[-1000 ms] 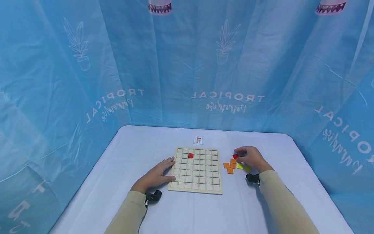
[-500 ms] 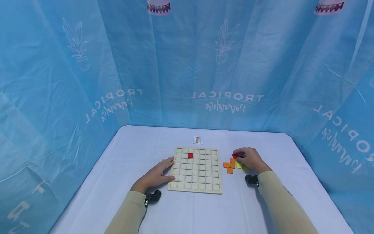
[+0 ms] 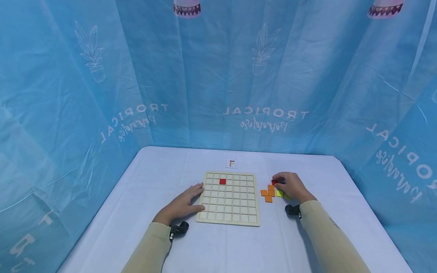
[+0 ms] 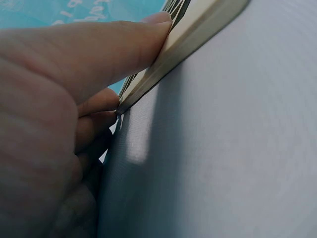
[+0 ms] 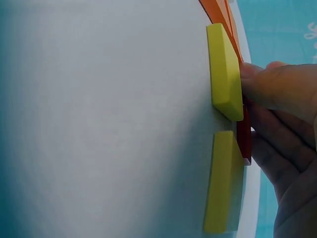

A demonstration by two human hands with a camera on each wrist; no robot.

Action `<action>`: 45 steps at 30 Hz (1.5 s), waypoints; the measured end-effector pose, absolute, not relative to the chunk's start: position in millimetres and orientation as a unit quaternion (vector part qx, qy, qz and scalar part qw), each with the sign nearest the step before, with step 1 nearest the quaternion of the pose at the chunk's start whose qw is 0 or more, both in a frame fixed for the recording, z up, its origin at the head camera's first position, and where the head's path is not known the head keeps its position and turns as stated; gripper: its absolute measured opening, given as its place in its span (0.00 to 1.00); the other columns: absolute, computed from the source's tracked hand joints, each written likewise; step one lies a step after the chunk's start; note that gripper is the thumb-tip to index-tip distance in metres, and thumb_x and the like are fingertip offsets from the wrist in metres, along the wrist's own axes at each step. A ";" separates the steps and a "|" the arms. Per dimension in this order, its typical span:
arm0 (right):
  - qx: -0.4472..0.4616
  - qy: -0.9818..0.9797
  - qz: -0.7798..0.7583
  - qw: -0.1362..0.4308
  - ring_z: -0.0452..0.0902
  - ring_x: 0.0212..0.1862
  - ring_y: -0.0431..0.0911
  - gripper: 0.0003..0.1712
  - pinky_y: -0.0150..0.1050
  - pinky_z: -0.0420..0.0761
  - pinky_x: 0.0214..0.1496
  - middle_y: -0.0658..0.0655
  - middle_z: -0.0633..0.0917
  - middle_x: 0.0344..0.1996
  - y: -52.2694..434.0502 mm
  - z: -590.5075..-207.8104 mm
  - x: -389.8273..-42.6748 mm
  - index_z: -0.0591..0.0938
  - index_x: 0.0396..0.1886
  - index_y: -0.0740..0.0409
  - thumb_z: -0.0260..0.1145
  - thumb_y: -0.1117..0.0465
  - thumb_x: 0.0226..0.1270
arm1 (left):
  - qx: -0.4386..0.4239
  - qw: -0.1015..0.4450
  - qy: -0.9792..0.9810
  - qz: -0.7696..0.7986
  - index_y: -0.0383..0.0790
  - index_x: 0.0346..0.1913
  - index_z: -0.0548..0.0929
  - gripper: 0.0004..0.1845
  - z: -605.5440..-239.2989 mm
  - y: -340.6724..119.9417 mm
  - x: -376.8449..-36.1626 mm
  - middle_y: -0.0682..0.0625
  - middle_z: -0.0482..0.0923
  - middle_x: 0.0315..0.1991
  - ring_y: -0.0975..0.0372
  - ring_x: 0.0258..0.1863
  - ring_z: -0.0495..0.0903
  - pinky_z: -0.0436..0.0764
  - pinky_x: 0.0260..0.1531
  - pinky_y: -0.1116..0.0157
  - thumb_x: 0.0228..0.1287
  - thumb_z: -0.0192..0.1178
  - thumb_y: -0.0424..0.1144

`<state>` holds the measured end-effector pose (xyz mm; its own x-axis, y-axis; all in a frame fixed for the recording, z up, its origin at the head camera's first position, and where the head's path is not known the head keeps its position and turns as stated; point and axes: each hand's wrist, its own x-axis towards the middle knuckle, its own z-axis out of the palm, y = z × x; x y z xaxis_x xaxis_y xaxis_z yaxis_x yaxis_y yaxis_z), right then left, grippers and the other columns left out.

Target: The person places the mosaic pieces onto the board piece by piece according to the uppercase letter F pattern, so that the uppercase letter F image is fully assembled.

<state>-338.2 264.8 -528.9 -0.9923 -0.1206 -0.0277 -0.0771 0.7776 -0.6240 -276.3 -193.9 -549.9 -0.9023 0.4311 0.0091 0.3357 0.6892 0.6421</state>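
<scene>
A pale wooden grid board (image 3: pixel 229 198) lies on the white table, with one red tile (image 3: pixel 222 181) set in a cell of its second row. My left hand (image 3: pixel 186 203) rests flat against the board's left edge (image 4: pixel 198 39), thumb on the rim. To the right of the board my right hand (image 3: pixel 290 185) pinches a red tile (image 3: pixel 274 182) among the loose tiles; the same red tile (image 5: pixel 243 134) shows between its fingers. Several orange tiles (image 3: pixel 268 193) and two yellow tiles (image 3: pixel 280 193) lie beside it, the yellow tiles (image 5: pixel 224 74) close to the palm.
A small pattern card (image 3: pixel 231 163) lies behind the board. Blue printed curtains (image 3: pixel 218 76) close in the table on three sides. Bare tablecloth (image 3: pixel 225 246) stretches in front of the board.
My right hand has drawn slightly toward the tiles and closed on the red tile. The left hand and the board have stayed put.
</scene>
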 end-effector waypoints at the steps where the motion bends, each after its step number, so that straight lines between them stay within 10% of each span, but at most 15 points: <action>1: -0.049 0.941 -0.332 0.033 0.79 0.56 0.57 0.19 0.57 0.79 0.66 0.59 0.86 0.54 264.6 -528.9 -338.3 0.88 0.59 0.58 0.76 0.66 0.69 | 0.208 0.071 0.917 0.334 0.39 0.80 0.68 0.46 -549.9 -193.7 -276.4 0.51 0.57 0.83 0.50 0.82 0.49 0.54 0.77 0.46 0.66 0.72 0.58; 45: -0.140 0.892 -0.430 0.021 0.83 0.50 0.45 0.15 0.49 0.83 0.59 0.48 0.88 0.44 150.6 -529.4 -355.8 0.90 0.54 0.57 0.77 0.64 0.69 | 0.214 0.069 0.914 0.337 0.38 0.80 0.68 0.46 -551.5 -194.9 -275.9 0.51 0.56 0.83 0.50 0.82 0.49 0.54 0.77 0.45 0.67 0.72 0.59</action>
<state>-355.8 150.6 -529.4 -0.9602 -0.2672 0.0818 -0.2304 0.5914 -0.7728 -275.9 -194.9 -551.5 -0.8987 0.4382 0.0184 0.3450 0.6805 0.6464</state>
